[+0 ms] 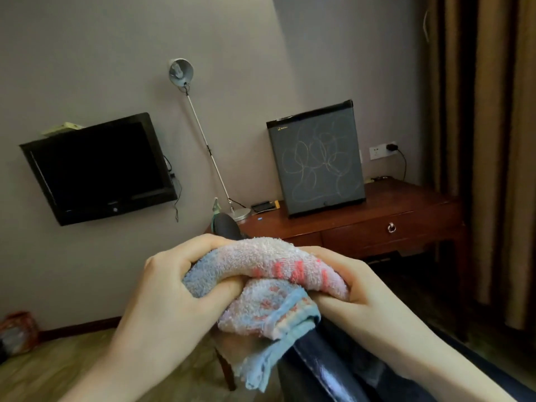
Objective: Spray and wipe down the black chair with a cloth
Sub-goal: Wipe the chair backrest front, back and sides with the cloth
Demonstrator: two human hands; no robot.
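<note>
Terry cloth (261, 265) bunched between left hand (174, 285) and right hand (353, 288).

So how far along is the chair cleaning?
Hard to say what's done. Both the left hand and right hand are bunching the pink-and-blue towel above the black chair. The spray bottle stands behind. Wiping seems still ahead.

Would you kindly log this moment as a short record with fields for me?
left hand: gripping the cloth's left end
right hand: gripping its right end
cloth: pink and blue towel, bunched between both hands
black chair: glossy, below the cloth
spray bottle: behind the chair, on the desk's end, partly hidden
desk: holds a mini fridge
</note>
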